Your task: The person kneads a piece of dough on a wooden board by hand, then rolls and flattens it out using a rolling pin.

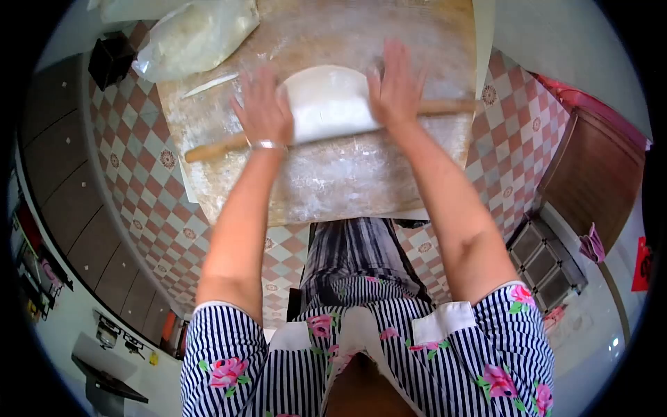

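A long wooden rolling pin (212, 148) lies across the floured wooden board (319, 187), with white dough wrapped round its middle. Part of the dough (332, 115) spreads flat beyond the pin in a rounded edge. My left hand (264, 111) rests palm down at the dough's left side, fingers spread and pointing away from me, a bracelet at the wrist. On the right side of the dough, my right hand (397, 87) also lies flat over the pin, its fingers stretched out and slightly blurred.
A clear plastic bag (201, 38) with pale contents lies at the board's upper left corner. Beside it stands a dark box (111, 61). A thin pale strip (210, 85) lies on the board's left part. Checkered floor tiles surround the board.
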